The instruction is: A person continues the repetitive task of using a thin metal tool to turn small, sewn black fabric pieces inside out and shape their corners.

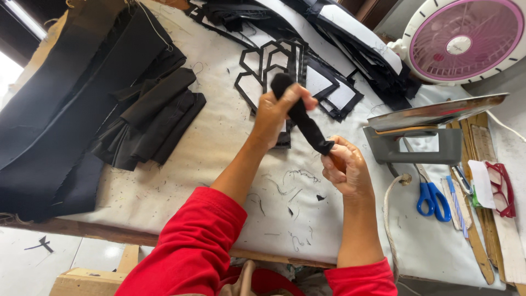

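Left hand [276, 112]: closed around the upper end of a narrow black fabric tube [300, 114], thumb over its rounded tip, held above the middle of the bench [219, 148].
Right hand [344, 167]: closed on the tube's lower end; a brownish object shows between the fingers, too hidden to tell what it is.
Fabric tube: slanted between the two hands, clear of the bench cover, taut rather than slack.
Step in hand (judged): the tube is being worked along its length; both ends want firm pinching and even tension, so the cloth does not bunch or twist.
Left edge: dark cloth lengths [60, 104] and folded black pieces [153, 118].
Far edge: black cut-out frames [274, 63] and offcuts.
Right edge: flat iron [424, 131] lying on its side, blue-handled scissors [433, 197], wooden strips [493, 235], red glasses [501, 189].
Far right corner: pink-bladed fan [466, 38].
Near edge: thread scraps [290, 183] on the pale cover.
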